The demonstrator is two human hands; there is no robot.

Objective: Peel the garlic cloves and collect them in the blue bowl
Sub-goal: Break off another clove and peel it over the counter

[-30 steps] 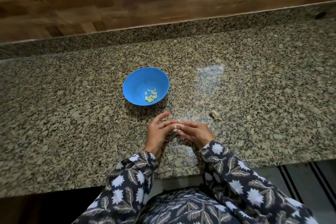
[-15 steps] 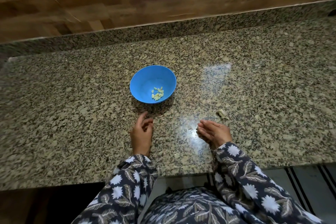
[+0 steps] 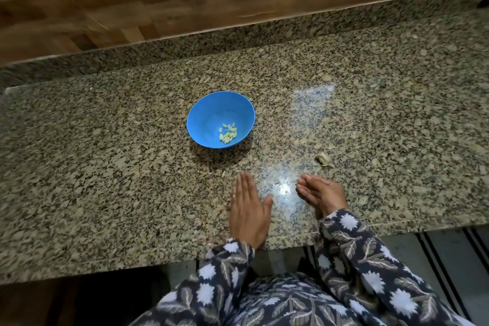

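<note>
Garlic cloves (image 3: 228, 133) lie in blue bowl (image 3: 206, 114), axes mixed; left hand (image 3: 248, 210) and right hand (image 3: 324, 193) released, empty.

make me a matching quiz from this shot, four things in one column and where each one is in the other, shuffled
Things
1. blue bowl
2. peeled cloves
3. pale garlic scrap
4. left hand

Places
a. flat on the counter, fingers straight
b. on the counter just beyond the right hand
c. piled inside the bowl
d. upright on the counter, farther from the person than both hands

Pairs: 1-d, 2-c, 3-b, 4-a
</note>
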